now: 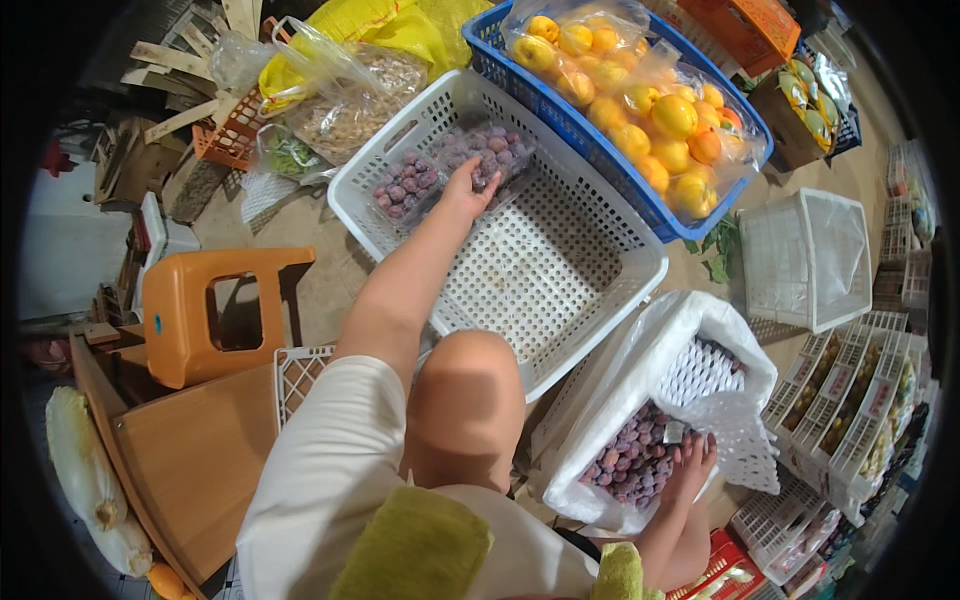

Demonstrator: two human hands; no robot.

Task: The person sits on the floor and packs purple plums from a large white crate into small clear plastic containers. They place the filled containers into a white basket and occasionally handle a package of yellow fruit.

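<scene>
The left hand point(468, 195) lies on a clear box of plums point(510, 150), a second box point(408, 186) just left of it, both in the white basket point(540, 275). Whether its fingers pinch the box is unclear. The right hand point(688, 470) is over loose plums point(622, 462), fingers slightly parted — its palm is hidden, so a hold can't be told. Pressing down on the box could bruise fruit; the foam net point(748, 445) beside the right fingers might snag them.

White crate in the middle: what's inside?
Clear packs of purple fruit lie at the far-left end. The left hand hides part of them; what lies beneath is covered.
</scene>
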